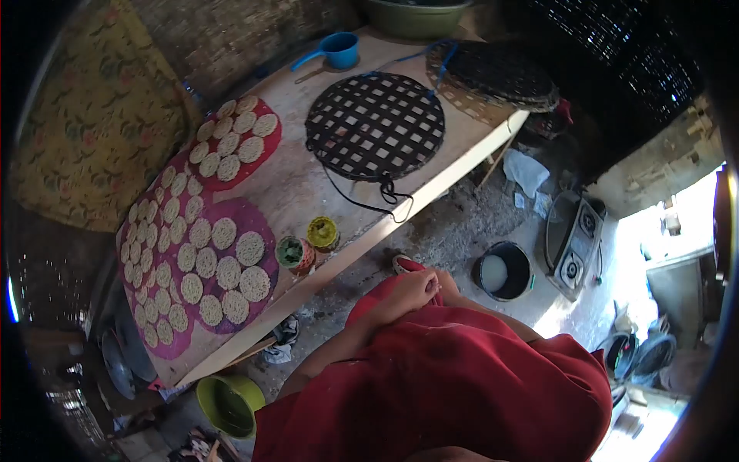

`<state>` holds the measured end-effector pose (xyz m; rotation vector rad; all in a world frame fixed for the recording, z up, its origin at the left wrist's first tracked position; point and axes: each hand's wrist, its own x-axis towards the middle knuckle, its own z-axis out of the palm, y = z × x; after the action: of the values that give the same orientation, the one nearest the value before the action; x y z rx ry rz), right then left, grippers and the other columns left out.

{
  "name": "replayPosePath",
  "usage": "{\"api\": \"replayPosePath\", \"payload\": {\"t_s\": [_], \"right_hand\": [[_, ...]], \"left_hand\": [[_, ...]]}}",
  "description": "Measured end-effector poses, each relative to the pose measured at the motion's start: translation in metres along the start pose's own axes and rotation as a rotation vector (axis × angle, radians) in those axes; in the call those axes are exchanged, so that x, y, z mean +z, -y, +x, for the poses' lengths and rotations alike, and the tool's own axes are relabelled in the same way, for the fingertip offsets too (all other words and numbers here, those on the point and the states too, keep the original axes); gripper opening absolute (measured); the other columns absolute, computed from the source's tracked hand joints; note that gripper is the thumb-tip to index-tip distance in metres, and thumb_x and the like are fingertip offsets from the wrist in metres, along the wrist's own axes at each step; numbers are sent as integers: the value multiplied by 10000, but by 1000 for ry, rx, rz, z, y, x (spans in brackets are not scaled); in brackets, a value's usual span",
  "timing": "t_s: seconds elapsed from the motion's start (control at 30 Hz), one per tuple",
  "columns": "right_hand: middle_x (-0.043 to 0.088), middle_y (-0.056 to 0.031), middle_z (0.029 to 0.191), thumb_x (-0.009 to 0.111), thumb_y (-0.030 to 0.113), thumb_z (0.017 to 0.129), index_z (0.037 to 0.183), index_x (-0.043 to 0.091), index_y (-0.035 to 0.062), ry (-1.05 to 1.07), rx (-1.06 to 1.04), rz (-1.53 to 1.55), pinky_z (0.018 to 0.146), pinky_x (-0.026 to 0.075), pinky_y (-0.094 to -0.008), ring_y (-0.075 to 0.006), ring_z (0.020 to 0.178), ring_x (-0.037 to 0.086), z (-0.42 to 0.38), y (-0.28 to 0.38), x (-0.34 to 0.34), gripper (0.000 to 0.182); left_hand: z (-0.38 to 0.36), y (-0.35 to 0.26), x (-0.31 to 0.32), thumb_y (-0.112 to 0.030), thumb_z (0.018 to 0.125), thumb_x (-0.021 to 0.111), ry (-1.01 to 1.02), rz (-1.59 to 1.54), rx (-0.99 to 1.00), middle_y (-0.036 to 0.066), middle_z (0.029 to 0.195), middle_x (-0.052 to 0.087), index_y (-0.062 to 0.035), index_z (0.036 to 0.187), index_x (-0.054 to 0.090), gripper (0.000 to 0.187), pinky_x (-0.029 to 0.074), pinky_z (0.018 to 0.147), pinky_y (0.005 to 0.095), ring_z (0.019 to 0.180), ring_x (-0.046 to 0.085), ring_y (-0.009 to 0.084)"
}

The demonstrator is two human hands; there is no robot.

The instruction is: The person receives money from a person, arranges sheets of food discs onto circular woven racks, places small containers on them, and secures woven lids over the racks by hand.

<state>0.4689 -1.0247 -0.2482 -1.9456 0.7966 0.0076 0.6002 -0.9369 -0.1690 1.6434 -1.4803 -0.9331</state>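
Note:
My left hand (pixel 419 287) is closed in front of my body, fingers curled against a fold of my red garment (pixel 477 354). Just beside it is my right hand (pixel 448 288), touching or nearly touching the left; its fingers are mostly hidden. On the table (pixel 300 165), ahead and to the left, two open jars, one red and green (pixel 295 254) and one yellow (pixel 322 232), stand near the edge. Beyond them, many round, pale, textured discs (pixel 223 232) lie on pink and red sheets (pixel 262 214). A dark woven lattice tray (pixel 376 127) rests farther along the table.
A blue dipper (pixel 339 51) and a stack of dark lattice trays (pixel 500 73) sit at the table's far end, near a green basin (pixel 416 19). On the floor are a black bucket (pixel 523 271) with whitish liquid, a two-burner stove (pixel 579 242) and a lime-green bucket (pixel 231 406).

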Motion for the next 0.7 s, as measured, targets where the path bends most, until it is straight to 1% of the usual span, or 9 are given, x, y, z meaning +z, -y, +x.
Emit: {"api": "replayPosePath", "payload": {"t_s": [0.1,0.17,0.27,0.33,0.4,0.47,0.53,0.6,0.7], "right_hand": [[608,-129,1022,585,161,803,1096,525,52,202,-72,132,777,464,-323,-177,923,584,-1,-13,-12,318],[603,-125,1054,630,136,777,1094,516,37,483,116,453,795,461,-312,-155,939,575,-13,25,-44,351],[621,-117,1012,659,97,759,1065,535,24,554,-18,420,774,464,-313,-149,920,577,-4,15,-47,338],[645,-110,879,629,134,780,1004,572,22,403,-118,227,738,470,-330,-152,848,597,11,-10,-21,257],[642,-111,758,614,215,796,943,596,27,109,70,-525,708,473,-356,-146,772,605,20,22,-14,239],[636,-117,724,594,274,817,950,602,38,103,65,-518,716,474,-372,-148,738,608,23,0,-7,271],[644,-137,776,630,273,804,1016,592,44,351,-90,10,734,475,-372,-172,770,611,28,-5,-12,315],[642,-162,821,650,277,793,1084,566,47,500,-119,192,756,477,-368,-178,813,605,14,53,-46,381],[634,-206,865,673,310,774,1116,539,45,681,18,297,776,474,-373,-240,867,622,48,19,-62,453]], "left_hand": [[-3,18,-3,-218,814,653,22,-60,-7,142,839,609,-11,901,568,240,481,648,353,718,602,269],[-10,25,-6,-198,818,651,-35,-141,-30,116,851,623,-21,933,562,230,487,694,345,765,618,239],[-19,36,-14,-193,827,640,-160,-85,10,108,862,619,-21,936,558,220,483,704,337,777,610,220],[-29,28,-26,-191,832,632,-187,-160,-32,105,849,616,-20,934,557,213,482,699,335,768,606,215],[-38,27,-35,-189,837,625,-218,-235,-67,103,835,613,-19,932,556,207,482,693,333,759,601,210],[-52,31,-39,-177,843,611,-233,-305,-109,102,836,607,-22,940,553,192,478,687,327,761,598,198],[-69,37,-48,-152,874,574,-235,-235,-185,80,935,617,-46,1018,548,181,475,724,296,822,587,161],[-89,45,-49,-147,879,566,-340,-335,-217,90,949,610,-44,1044,544,196,468,770,293,865,576,163],[-115,70,-47,-153,885,557,-436,-497,-342,108,969,606,-44,1065,543,211,461,806,299,898,572,171]]}}
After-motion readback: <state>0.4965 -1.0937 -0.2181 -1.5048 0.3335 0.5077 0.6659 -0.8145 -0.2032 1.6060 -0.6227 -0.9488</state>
